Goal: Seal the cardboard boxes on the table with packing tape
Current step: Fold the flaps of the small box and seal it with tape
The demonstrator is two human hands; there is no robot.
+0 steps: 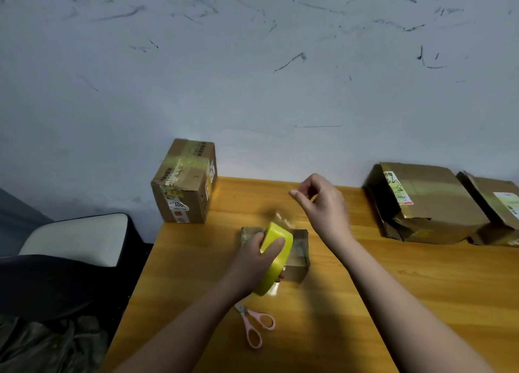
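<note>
Pink-handled scissors (254, 326) nearest, flat on the bench (421, 302), just below the left hand's grip. Left hand (252, 263) wrapped round the yellow tape roll (273, 257), thumb over the outer band, fingers hidden behind; roll held on edge over a small low box (297, 249). Right hand (323, 204) raised above and beyond that grip, fingertips pinched together, probably on a drawn-out strip of tape, though blur hides the strip. Roll likely light and stiff, glossy band slippery, so best taken through the core or across the width as now. Free tape limp and sticky, apt to fold on itself; worth keeping taut. Small box probably light, liable to slide under pull. Tall taped box (184, 181) left of the grip at the bench corner; two flattened, crumpled boxes (427, 201) far right, soft-walled, needing support when pressed.
</note>
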